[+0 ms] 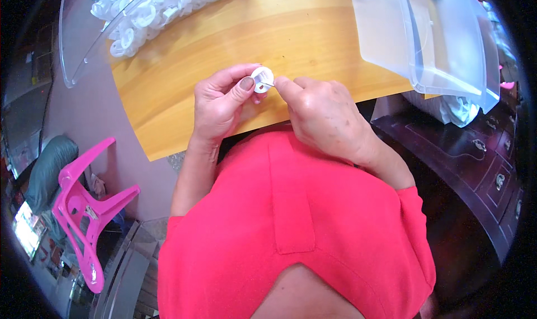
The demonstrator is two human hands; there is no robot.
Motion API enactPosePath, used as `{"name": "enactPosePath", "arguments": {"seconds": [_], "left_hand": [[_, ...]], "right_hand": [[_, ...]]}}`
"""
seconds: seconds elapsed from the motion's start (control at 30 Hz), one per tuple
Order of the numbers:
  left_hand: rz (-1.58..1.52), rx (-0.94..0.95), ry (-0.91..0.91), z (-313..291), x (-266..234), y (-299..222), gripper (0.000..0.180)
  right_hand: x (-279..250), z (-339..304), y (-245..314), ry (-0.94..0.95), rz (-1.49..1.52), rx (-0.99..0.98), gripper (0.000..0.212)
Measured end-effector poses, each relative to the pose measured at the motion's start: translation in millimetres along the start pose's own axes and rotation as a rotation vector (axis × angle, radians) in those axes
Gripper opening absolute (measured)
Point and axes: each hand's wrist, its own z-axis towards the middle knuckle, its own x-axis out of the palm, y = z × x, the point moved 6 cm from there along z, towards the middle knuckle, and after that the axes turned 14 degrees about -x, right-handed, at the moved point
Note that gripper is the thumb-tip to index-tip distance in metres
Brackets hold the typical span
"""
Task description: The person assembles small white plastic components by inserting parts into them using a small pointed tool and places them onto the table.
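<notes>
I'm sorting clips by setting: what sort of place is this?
Perhaps a room in a home used as a small workspace, judging by the heap of small white plastic parts, the wood-grain table and the dark drawer cabinet.

Looks like a room in a home, given the dark chest of drawers (pixel 454 144) and pink plastic stool (pixel 100 209), though the table (pixel 291 34), with its heap of small white plastic parts (pixel 148 14), suggests a workshop corner
</notes>
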Motion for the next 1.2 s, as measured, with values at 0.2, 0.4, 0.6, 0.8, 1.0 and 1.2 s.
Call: {"name": "enactPosePath", "arguments": {"seconds": [0.2,0.4,0.6,0.8,1.0,1.2], "left_hand": [[0.105,-0.042,-0.053,1,-2,1,0.02],[0.149,-0.09,-0.052,3,-3,1,0.019],[0.149,-0.111,-0.068,5,-3,1,0.018],[0.161,-0.118,-0.099,6,-3,3,0.018],[0.178,-0.12,-0.099,6,-5,5,0.017],[0.176,-0.118,-0.098,7,-6,7,0.016]], "right_hand": [[2,6,0,0.181,-0.016,-0.033,0.017],[3,10,-3,0.239,-0.018,-0.056,0.018],[1,10,-3,0.213,-0.024,-0.1,0.02],[0,9,10,0.271,-0.285,-0.068,0.015],[-3,11,15,0.141,-0.319,-0.141,0.013],[3,9,13,0.125,-0.337,-0.253,0.012]]}}
